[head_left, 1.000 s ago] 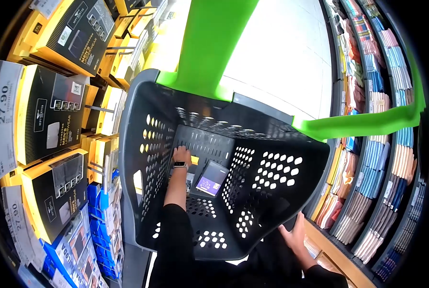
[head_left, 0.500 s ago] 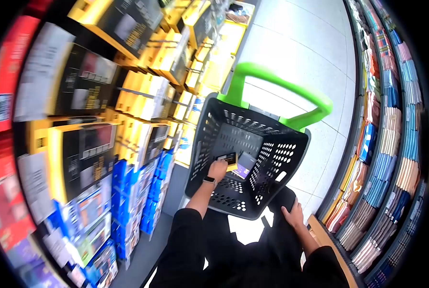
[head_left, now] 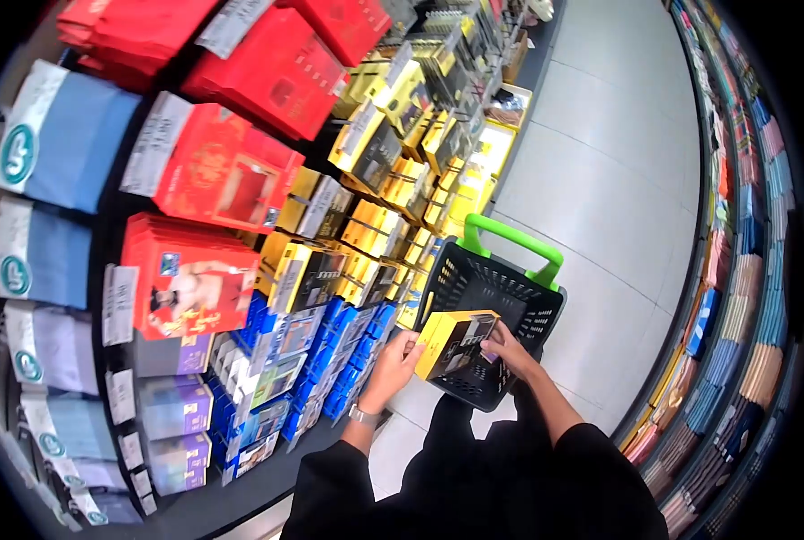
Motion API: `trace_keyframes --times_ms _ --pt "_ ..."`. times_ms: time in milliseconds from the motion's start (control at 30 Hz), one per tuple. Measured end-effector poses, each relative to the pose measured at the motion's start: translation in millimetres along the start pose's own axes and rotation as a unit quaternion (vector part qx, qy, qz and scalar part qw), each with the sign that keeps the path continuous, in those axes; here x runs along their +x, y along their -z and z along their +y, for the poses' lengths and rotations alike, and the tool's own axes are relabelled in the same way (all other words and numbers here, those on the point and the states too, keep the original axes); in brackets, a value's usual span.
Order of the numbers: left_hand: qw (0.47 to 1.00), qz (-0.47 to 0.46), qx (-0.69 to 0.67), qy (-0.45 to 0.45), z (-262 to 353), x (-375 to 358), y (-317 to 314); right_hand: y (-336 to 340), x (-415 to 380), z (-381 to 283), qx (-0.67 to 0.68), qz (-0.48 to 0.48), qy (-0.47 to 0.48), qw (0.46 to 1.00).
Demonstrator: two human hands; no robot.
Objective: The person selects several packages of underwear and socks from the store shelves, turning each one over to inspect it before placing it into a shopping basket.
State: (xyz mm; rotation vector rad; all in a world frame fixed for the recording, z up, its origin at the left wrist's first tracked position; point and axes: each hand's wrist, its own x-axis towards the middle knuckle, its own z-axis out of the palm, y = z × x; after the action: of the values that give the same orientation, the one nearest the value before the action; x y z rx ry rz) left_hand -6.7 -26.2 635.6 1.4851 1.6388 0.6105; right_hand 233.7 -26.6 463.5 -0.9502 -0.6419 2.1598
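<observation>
A yellow and black box (head_left: 458, 342) is held between both hands, above the near part of a black shopping basket (head_left: 490, 286) with a green handle (head_left: 512, 241). My left hand (head_left: 398, 362), with a watch on its wrist, grips the box's left end. The fingers of my right hand (head_left: 510, 351) hold its right side. A small purple patch shows beside my right fingers. Much of the basket's inside is hidden behind the box and hands.
To the left, a shelf rack holds red packages (head_left: 199, 274), yellow boxes (head_left: 375, 225), blue packages (head_left: 339, 346) and light blue packs (head_left: 55, 261). Folded fabrics (head_left: 735, 310) line the right side. Between them runs a tiled floor (head_left: 591, 180).
The yellow box has come up out of the basket in my left hand. My right hand has moved from beside my leg onto the box. The view has shifted, showing more of the left shelves.
</observation>
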Motion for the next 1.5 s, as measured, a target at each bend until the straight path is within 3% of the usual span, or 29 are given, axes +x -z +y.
trace_keyframes --times_ms 67,167,267,367,400,467,500,600,633,667,733,800,1067,1267,1467,1500 --pt "0.999 0.001 -0.037 0.022 27 -6 16 -12 2 -21 0.023 -0.032 -0.003 0.999" --pt "0.995 -0.008 -0.096 0.04 39 -1 36 -32 -7 -50 0.18 -0.093 -0.054 0.978" --pt "0.992 0.002 -0.126 0.031 41 8 49 -44 -10 -46 0.204 -0.081 -0.088 0.972" --pt "0.989 0.095 0.091 -0.062 54 16 60 -64 -22 -51 0.284 -0.038 -0.077 0.955" --pt "0.993 0.099 0.058 -0.034 57 18 63 -63 -18 -47 0.305 -0.03 -0.08 0.949" --pt "0.967 0.202 0.092 -0.129 43 27 69 -63 -7 -48 0.309 -0.024 -0.073 0.948" --pt "0.966 0.206 0.084 -0.132 44 31 73 -65 -1 -51 0.315 -0.009 -0.056 0.947" --pt "0.967 0.232 -0.052 -0.094 46 53 84 -65 34 -53 0.352 0.003 -0.034 0.935" --pt "0.957 0.223 -0.162 -0.087 43 63 86 -69 50 -55 0.35 0.001 -0.026 0.936" --pt "0.936 0.211 -0.27 -0.081 38 75 88 -73 65 -57 0.348 -0.001 -0.017 0.937" --pt "0.921 0.2 -0.328 -0.062 38 91 94 -93 86 -71 0.335 -0.001 -0.012 0.942" --pt "0.874 0.199 -0.444 -0.019 38 103 97 -112 106 -79 0.322 -0.003 -0.008 0.947" --pt "0.848 0.208 -0.481 -0.079 48 112 105 -157 158 -94 0.34 -0.063 0.007 0.938" --pt "0.843 0.176 -0.503 -0.073 55 108 101 -160 148 -101 0.341 -0.112 0.029 0.933" --pt "0.832 0.17 -0.521 -0.081 65 104 103 -174 136 -115 0.326 -0.071 0.02 0.942" --pt "0.835 0.17 -0.517 -0.087 66 104 103 -175 140 -115 0.351 -0.108 0.027 0.93"
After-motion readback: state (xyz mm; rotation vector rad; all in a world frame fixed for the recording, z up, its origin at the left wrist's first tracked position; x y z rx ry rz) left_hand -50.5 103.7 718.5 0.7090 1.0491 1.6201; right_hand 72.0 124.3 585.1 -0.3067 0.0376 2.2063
